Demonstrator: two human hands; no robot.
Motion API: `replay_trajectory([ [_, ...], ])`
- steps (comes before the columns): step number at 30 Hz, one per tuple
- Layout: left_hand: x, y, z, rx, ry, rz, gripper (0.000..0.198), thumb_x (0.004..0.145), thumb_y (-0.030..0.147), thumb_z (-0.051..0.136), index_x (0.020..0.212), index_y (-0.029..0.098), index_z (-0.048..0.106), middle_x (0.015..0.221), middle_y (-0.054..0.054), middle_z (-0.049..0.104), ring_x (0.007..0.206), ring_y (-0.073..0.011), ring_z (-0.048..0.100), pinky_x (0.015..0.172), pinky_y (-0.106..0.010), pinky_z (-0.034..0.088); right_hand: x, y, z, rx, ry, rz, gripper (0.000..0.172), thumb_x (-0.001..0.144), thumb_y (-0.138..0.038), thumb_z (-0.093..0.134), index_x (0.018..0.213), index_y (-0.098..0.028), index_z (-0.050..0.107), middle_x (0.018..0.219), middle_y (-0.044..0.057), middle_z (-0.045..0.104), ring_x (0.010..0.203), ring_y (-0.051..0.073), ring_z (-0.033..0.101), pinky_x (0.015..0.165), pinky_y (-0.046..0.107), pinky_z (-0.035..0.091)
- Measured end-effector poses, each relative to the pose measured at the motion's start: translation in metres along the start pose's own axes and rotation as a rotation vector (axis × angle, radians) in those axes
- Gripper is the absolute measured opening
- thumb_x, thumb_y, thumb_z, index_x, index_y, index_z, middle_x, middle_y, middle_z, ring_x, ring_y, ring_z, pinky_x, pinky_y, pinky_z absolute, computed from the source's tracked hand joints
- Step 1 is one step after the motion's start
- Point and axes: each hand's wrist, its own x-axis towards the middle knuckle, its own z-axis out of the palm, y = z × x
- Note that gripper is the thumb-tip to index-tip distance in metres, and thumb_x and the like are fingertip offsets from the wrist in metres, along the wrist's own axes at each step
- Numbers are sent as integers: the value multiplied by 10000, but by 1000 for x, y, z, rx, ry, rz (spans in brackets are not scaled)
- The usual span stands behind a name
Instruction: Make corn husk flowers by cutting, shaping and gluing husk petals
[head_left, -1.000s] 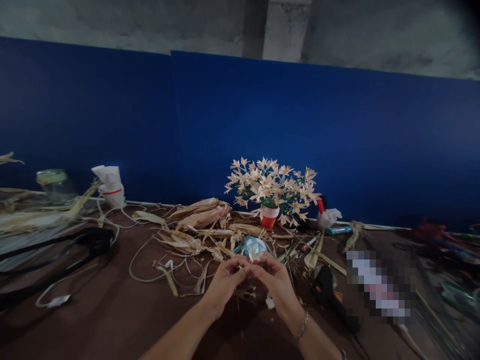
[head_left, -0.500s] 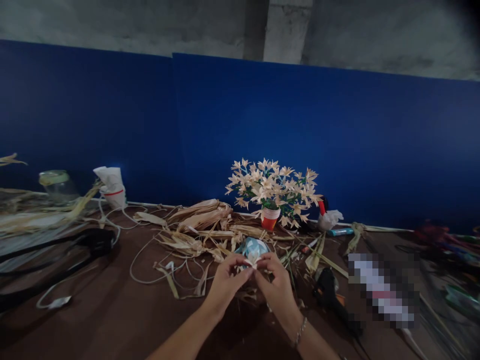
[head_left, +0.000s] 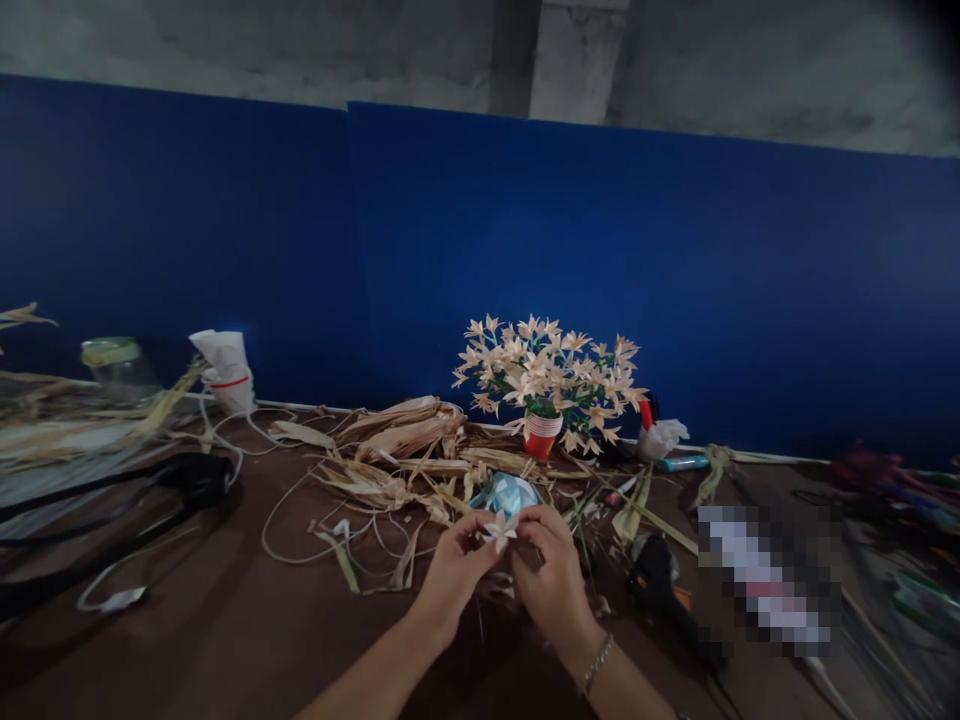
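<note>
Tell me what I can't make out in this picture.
All in the head view:
- Flower's back: hidden by its petals and the left hand.
- Blue-white thing's lower part: behind the flower and hands.
- Pale strip: pixelated.
- Black straps' far ends: cut off by the left edge.
- Colored heap: blurred, dark.

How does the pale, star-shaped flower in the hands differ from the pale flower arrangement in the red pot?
The pale, star-shaped flower is one bloom; the pale flower arrangement has many, with greenery. The flower is held in the hands; the arrangement stands in a red pot. Both show pointed petals.
</note>
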Motion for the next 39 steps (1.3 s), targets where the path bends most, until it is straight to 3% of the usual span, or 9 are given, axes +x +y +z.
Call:
replay_trajectory([
  [8, 1, 0, -1, 92, 15, 85, 170, 593, 268, 667, 634, 154, 548, 708, 14, 499, 644, -105, 443, 602, -201, 361, -1, 2, 1, -39, -31, -5, 61, 696, -138, 543, 704, -184, 582, 828, 56, 550, 803, 191, 508, 732, 325, 402],
  [18, 6, -7, -8, 342, 25, 303, 125, 665, 277, 611, 669, 154, 589, 796, -39, 540, 809, -176, 501, 777, -279, 384, -1, -7, -5, -245, -61, -72, 49, 730, -165, 512, 738, -193, 552, 860, 37, 542, 838, 194, 489, 744, 339, 357],
  [24, 5, -5, -8, 429, 21, 364, 106, 688, 259, 583, 650, 160, 584, 780, -44, 545, 795, -171, 504, 765, -276, 394, -2, -7, -3, -252, -71, -57, 91, 708, -131, 516, 741, -197, 568, 865, 38, 543, 838, 199, 485, 748, 346, 348],
  [27, 5, -1, -9, 468, 44, 397, 77, 696, 236, 568, 675, 164, 585, 796, -45, 549, 802, -172, 509, 767, -279, 392, 0, -8, -4, -91, -32, -7, 85, 690, -148, 540, 747, -199, 575, 882, 48, 542, 864, 205, 489, 780, 346, 363],
  [29, 5, 2, -10, 508, 74, 424, 57, 694, 223, 567, 696, 171, 588, 808, -45, 557, 810, -178, 514, 767, -287, 391, 3, -11, -6, 102, -3, 92, 47, 705, -175, 531, 726, -195, 569, 863, 49, 538, 841, 196, 499, 763, 324, 391],
  [31, 6, 5, -11, 556, 97, 448, 44, 692, 214, 566, 696, 176, 587, 806, -47, 564, 811, -185, 515, 763, -294, 389, 6, -15, -8, 308, 6, 232, 121, 741, -239, 507, 645, -184, 555, 816, 43, 530, 768, 176, 508, 692, 288, 419],
  [34, 6, 7, -12, 608, 95, 464, 45, 699, 208, 560, 682, 176, 586, 798, -53, 567, 808, -190, 512, 762, -302, 384, 9, -19, -9, 528, -28, 404, 246, 742, -330, 527, 559, -166, 547, 780, 37, 518, 717, 162, 499, 632, 258, 420],
  [39, 6, 6, -13, 618, 71, 460, 77, 708, 244, 558, 695, 175, 592, 804, -58, 566, 807, -194, 508, 757, -309, 385, 7, -21, -6, 723, -108, 499, 171, 696, -294, 605, 592, -161, 579, 752, 13, 495, 698, 133, 469, 641, 239, 401],
])
